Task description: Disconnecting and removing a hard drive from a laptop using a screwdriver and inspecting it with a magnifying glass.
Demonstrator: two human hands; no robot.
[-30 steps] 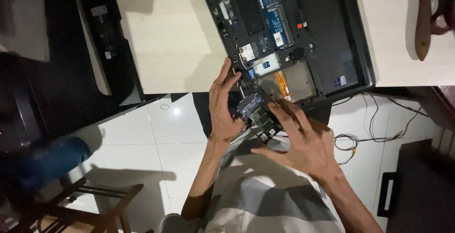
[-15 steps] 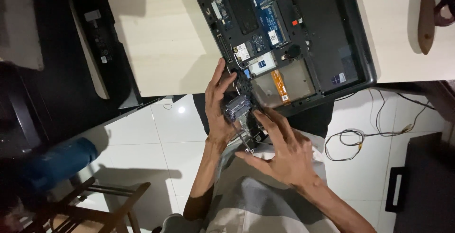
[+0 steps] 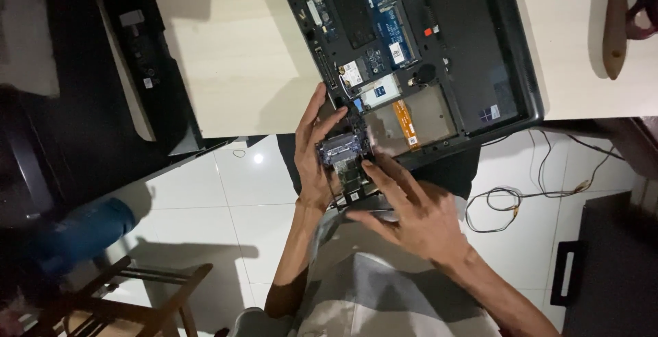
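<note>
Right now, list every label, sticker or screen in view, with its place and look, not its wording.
White sticker: square, on a small card in the opened laptop, left of centre.
White label: rectangular, just right of that sticker.
Orange strip: long and narrow, in the empty bay.
Small window-shaped sticker: pale, on the black casing.
Screens: none seen.
</note>
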